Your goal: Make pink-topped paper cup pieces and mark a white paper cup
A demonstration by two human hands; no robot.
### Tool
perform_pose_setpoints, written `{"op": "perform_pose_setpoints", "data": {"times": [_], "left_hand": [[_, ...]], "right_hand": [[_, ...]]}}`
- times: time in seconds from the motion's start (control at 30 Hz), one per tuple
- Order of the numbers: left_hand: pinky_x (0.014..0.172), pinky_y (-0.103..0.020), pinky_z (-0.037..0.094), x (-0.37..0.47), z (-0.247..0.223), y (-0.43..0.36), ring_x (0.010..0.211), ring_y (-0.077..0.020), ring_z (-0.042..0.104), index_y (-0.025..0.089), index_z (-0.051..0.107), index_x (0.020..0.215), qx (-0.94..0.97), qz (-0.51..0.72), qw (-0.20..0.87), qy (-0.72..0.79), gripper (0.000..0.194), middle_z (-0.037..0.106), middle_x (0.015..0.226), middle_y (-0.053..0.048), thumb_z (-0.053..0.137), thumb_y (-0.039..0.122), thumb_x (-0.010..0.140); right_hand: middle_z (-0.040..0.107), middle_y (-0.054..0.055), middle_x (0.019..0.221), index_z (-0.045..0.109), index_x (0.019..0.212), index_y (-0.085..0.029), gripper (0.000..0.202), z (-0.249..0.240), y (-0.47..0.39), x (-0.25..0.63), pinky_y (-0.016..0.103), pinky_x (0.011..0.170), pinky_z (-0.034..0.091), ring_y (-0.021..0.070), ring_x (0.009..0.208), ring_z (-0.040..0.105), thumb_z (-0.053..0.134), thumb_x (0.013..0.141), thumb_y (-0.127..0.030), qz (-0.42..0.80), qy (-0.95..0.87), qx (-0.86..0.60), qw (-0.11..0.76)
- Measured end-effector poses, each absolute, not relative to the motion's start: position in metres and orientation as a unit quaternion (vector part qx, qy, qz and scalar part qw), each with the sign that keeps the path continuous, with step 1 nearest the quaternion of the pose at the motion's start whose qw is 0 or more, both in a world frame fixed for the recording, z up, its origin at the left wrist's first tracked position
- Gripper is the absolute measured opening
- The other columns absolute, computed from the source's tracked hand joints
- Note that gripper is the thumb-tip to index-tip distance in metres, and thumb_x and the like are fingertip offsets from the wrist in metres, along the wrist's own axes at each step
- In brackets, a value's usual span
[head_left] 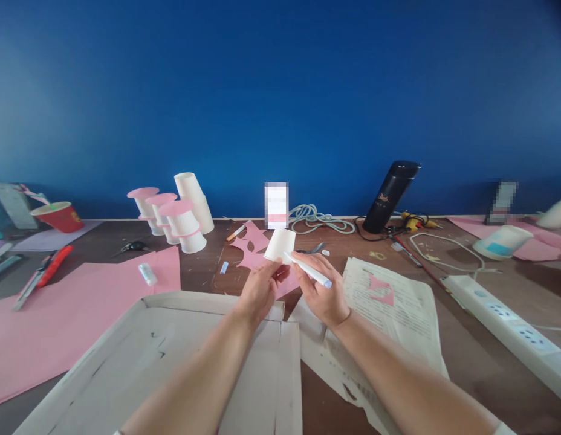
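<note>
Head view cuts off both forearms at the bottom edge. Behind the brown table [466, 362] stands a blue wall [280, 90]. Left hand [259, 289] grips a white paper cup [279, 244] above the table, hiding its lower part; right hand [320, 289] pinches a white pen [308, 270] touching the cup.
</note>
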State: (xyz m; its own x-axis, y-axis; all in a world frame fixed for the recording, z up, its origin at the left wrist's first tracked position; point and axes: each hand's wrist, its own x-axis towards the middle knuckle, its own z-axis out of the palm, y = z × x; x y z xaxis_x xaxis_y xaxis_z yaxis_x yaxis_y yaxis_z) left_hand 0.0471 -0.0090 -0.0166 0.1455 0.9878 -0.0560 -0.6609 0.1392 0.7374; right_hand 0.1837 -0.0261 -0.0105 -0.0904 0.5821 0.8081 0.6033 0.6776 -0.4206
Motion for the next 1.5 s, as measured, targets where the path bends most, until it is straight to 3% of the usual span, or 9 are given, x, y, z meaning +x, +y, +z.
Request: {"op": "perform_pose_setpoints", "data": {"times": [0.73, 1.5], "left_hand": [[0.082, -0.031, 0.043, 0.0474, -0.0196, -0.0082, 0.077, -0.0146, 0.060, 0.014, 0.071, 0.080, 0.301, 0.590, 0.695, 0.279, 0.022, 0.067, 0.080, -0.006, 0.075, 0.031, 0.068], [0.080, -0.030, 0.041, 0.0483, -0.0187, -0.0087, 0.076, -0.0144, 0.058, 0.014, 0.067, 0.074, 0.315, 0.594, 0.685, 0.281, 0.011, 0.065, 0.074, -0.004, 0.069, 0.025, 0.072]], "right_hand": [[0.071, 0.005, 0.095, 0.063, 0.109, -0.024, 0.023, -0.0039, -0.0286, 0.1834, 0.035, 0.080, 0.053, 0.0193, 0.088, 0.065, 0.051, 0.089, -0.021, -0.029, -0.748, -0.402, 0.527], [0.071, 0.005, 0.095, 0.063, 0.107, -0.022, 0.021, -0.0060, -0.0286, 0.1833, 0.034, 0.080, 0.052, 0.0186, 0.087, 0.065, 0.054, 0.088, -0.019, -0.032, -0.751, -0.402, 0.523]]}}
